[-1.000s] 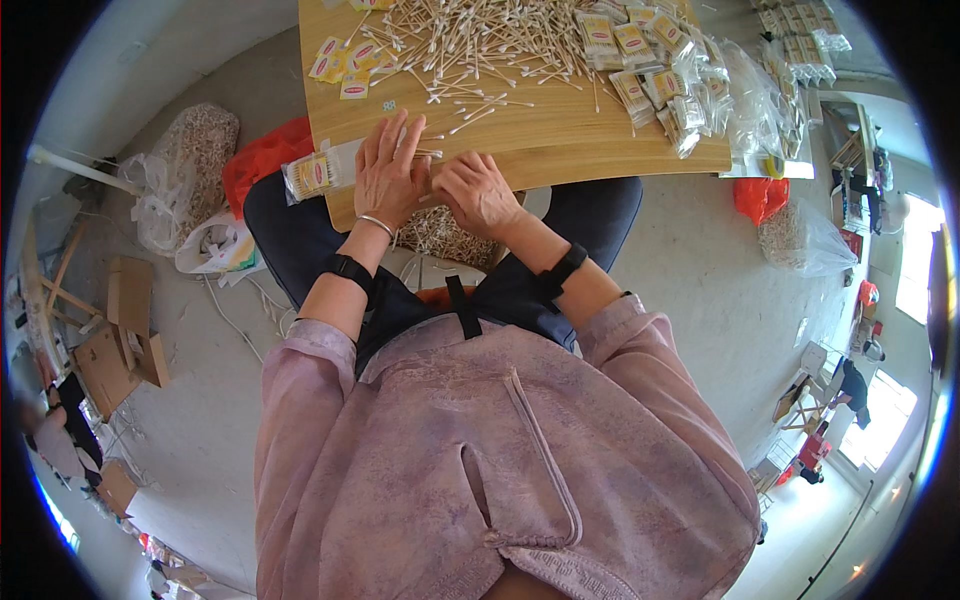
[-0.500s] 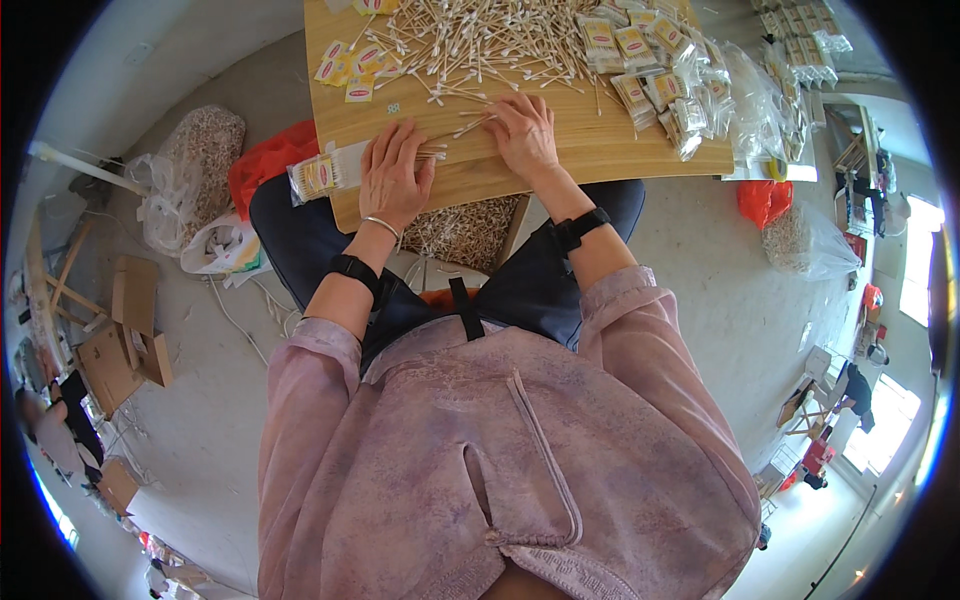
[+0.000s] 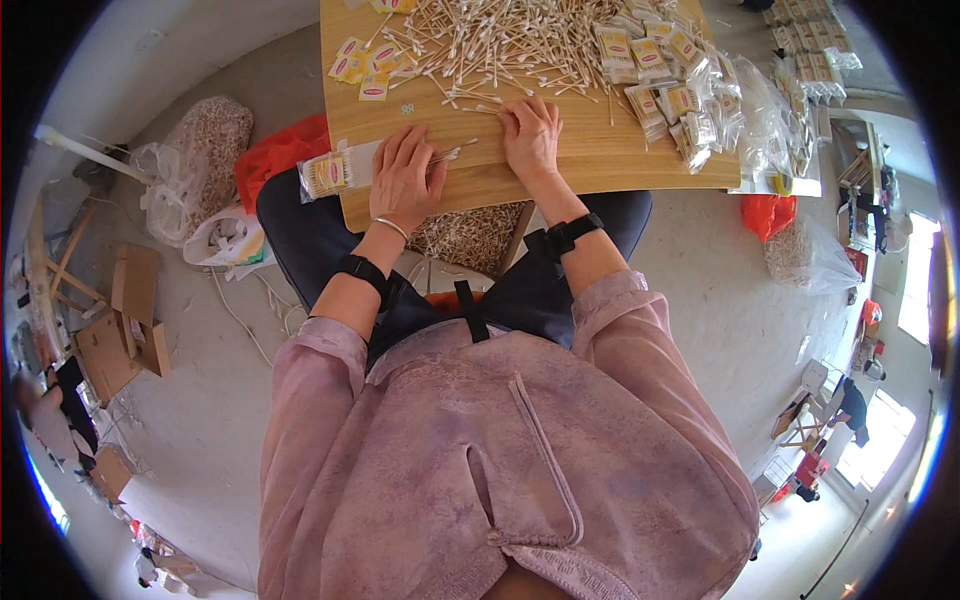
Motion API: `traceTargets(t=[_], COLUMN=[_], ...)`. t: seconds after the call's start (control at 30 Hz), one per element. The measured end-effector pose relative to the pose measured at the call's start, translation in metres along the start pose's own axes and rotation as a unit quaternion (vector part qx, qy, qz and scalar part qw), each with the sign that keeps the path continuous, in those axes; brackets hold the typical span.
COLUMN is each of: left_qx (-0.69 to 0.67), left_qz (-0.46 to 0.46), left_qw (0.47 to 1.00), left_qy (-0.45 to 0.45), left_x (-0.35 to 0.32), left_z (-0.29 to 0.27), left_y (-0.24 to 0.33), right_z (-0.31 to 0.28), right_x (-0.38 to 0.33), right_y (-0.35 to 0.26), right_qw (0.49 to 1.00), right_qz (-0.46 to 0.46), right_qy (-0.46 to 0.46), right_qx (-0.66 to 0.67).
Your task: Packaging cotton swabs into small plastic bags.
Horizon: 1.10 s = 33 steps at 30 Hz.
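Note:
My left hand (image 3: 405,182) lies low over the table's near edge, fingers curved over a small bunch of cotton swabs (image 3: 455,154). Their white tips poke out past its thumb and forefinger; the rest is hidden under the palm. To its left, a clear packet of swabs with a yellow card (image 3: 325,175) rests at the table corner. My right hand (image 3: 533,138) has its fingers bent and closed at the tabletop, with a single swab (image 3: 487,109) at the fingertips. Beyond both hands spreads a big loose heap of cotton swabs (image 3: 490,50).
Yellow cards (image 3: 374,87) lie at the left of the wooden table (image 3: 590,165). Filled packets (image 3: 650,65) and clear plastic bags (image 3: 765,115) crowd its right side. Below the edge, between my knees, stands a box of swabs (image 3: 465,238). Bags and cartons (image 3: 140,310) are on the floor.
My right hand has moved slightly away from the left one. Swabs that were at its fingertips now lie by the left hand's thumb. The whole view has shifted a little.

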<state>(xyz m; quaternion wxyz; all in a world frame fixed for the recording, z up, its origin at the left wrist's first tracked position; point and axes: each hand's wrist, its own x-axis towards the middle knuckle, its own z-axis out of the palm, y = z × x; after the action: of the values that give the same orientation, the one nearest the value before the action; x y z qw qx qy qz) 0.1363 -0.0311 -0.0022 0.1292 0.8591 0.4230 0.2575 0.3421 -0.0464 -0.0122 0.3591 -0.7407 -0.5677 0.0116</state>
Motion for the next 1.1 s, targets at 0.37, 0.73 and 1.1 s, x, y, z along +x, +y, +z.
traceTargets(t=[0.37,0.73,1.1], left_qx=[-0.011,-0.042,-0.027], left_qz=[-0.011,0.004,-0.031], left_qw=[1.0,0.999,0.999], left_qy=[0.006,0.006,0.006], left_x=[0.001,-0.001,-0.001], left_z=[-0.002,-0.002,-0.003], left_y=[0.002,0.0,0.002], right_z=[0.021,0.013,0.004], right_x=[-0.017,-0.012,-0.017], right_y=[-0.047,-0.027,-0.038], right_qw=[0.985,0.999,0.994], right_qz=[-0.116,-0.038,-0.084], right_qy=[-0.074,-0.027,-0.046], right_qx=[0.104,0.011,0.058])
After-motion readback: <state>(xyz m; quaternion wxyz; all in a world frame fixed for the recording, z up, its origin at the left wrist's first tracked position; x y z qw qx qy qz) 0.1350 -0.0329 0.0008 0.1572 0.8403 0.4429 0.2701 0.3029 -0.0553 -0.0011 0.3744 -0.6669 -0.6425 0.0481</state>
